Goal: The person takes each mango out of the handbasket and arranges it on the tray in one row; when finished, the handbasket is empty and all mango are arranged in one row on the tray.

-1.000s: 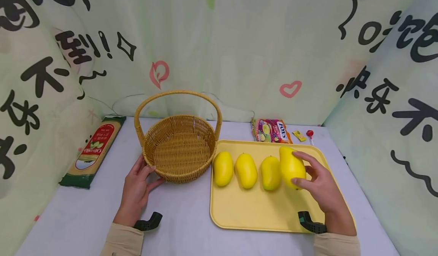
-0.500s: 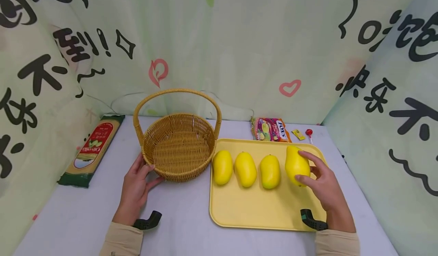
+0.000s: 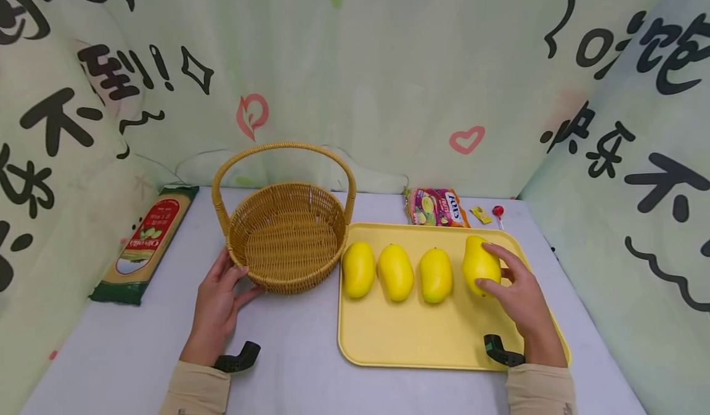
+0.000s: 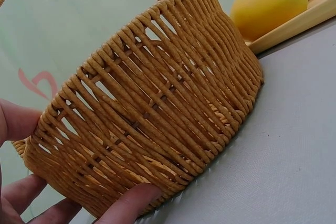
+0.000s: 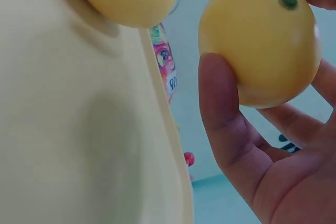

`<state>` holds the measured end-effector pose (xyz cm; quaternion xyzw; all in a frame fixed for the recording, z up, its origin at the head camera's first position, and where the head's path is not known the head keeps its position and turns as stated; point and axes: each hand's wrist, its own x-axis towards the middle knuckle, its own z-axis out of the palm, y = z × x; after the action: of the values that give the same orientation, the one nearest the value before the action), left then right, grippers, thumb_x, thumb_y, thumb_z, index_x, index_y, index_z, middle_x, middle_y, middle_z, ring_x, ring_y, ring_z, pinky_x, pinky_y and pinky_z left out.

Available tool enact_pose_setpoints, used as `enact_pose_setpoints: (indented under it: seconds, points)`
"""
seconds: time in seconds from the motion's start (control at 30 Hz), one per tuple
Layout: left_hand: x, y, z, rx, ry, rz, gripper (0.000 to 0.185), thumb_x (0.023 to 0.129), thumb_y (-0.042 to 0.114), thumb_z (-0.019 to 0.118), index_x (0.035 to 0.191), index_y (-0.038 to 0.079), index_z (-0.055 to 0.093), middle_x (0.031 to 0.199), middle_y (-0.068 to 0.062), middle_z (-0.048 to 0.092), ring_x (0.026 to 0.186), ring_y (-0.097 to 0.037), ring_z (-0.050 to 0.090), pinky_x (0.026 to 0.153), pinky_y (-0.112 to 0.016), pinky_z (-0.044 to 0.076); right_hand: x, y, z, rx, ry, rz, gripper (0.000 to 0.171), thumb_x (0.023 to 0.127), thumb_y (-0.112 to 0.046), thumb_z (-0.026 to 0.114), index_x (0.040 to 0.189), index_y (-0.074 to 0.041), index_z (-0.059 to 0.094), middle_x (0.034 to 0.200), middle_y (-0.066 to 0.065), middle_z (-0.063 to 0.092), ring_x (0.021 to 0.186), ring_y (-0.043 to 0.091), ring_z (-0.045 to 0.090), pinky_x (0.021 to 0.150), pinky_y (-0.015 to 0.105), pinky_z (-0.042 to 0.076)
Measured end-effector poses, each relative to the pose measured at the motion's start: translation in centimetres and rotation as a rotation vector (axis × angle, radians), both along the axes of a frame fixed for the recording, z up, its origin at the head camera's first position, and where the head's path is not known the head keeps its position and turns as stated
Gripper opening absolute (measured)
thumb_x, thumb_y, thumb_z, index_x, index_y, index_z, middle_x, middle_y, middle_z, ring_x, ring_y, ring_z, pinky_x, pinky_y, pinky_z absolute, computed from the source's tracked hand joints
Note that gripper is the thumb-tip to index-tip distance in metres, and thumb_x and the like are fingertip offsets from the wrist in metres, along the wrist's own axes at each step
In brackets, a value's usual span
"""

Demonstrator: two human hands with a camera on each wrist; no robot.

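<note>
Four-fingered thumb-to-fingertip grip: my right hand (image 3: 518, 295) pinches a yellow mango (image 3: 478, 266), held above the right part of the yellow tray (image 3: 410, 347). In the right wrist view this mango (image 5: 257, 40) shows a green spot at its end, and a shadow lies on the tray beside it. A row of three more mangoes, left (image 3: 359, 270), middle (image 3: 396, 272) and right (image 3: 436, 275), lies on the tray. My left hand (image 3: 216, 307) grips the near left side of a wicker basket (image 3: 294, 282), thumb at its rim. Nothing lies inside the basket.
A green and tan Olivoila packet (image 3: 150, 236) lies at the far left. Behind the tray are a purple Fox's candy bag (image 3: 435, 207), a small yellow wrapped candy (image 3: 481, 215) and a red lollipop (image 3: 498, 210). A printed curtain (image 3: 360, 94) stands behind the table.
My right hand has moved the held mango slightly right, away from the mango beside it. The left hand stays at the basket. The head view has shifted a little.
</note>
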<state>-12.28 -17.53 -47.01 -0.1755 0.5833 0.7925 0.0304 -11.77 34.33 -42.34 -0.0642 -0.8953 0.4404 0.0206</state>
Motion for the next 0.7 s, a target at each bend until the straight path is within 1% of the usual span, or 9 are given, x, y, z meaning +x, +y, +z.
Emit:
enact_pose_setpoints:
  seconds: [0.2,0.3,0.5,0.7]
  points:
    - [0.0,0.0,0.1,0.002,0.01,-0.003,0.071,0.109,0.013,0.05,0.167,0.044,0.024,0.175,0.007,0.028,0.152,-0.022,0.042,0.1,-0.045,0.061,-0.4,0.2,-0.6,0.046,-0.019,-0.012,0.075,0.094,-0.02,0.076,0.162,-0.019,0.045,0.169,0.019,0.035,0.126,0.041,0.044,0.078,0.018,0.049]
    - [0.0,0.0,0.1,0.006,0.01,-0.004,0.071,0.109,0.012,0.05,0.167,0.044,0.024,0.175,0.007,0.028,0.152,-0.022,0.042,0.101,-0.046,0.061,-0.6,0.3,-0.9,0.07,-0.028,-0.01,0.074,0.094,-0.022,0.076,0.162,-0.018,0.045,0.17,0.02,0.034,0.128,0.043,0.044,0.081,0.021,0.049]
    - [0.0,0.0,0.2,0.006,0.004,-0.005,0.071,0.109,0.013,0.049,0.167,0.044,0.023,0.175,0.007,0.028,0.153,-0.022,0.042,0.102,-0.047,0.06,-0.8,0.3,-1.4,0.095,-0.064,0.004,0.074,0.096,-0.025,0.074,0.163,-0.018,0.043,0.173,0.021,0.029,0.135,0.047,0.042,0.094,0.037,0.05]
    - [0.1,0.0,0.2,0.009,0.004,-0.004,0.071,0.109,0.012,0.049,0.167,0.044,0.023,0.175,0.006,0.028,0.153,-0.022,0.042,0.101,-0.046,0.061,-0.8,0.2,-1.8,0.098,-0.098,0.025,0.074,0.097,-0.024,0.073,0.163,-0.016,0.042,0.174,0.022,0.025,0.137,0.047,0.04,0.103,0.051,0.05]
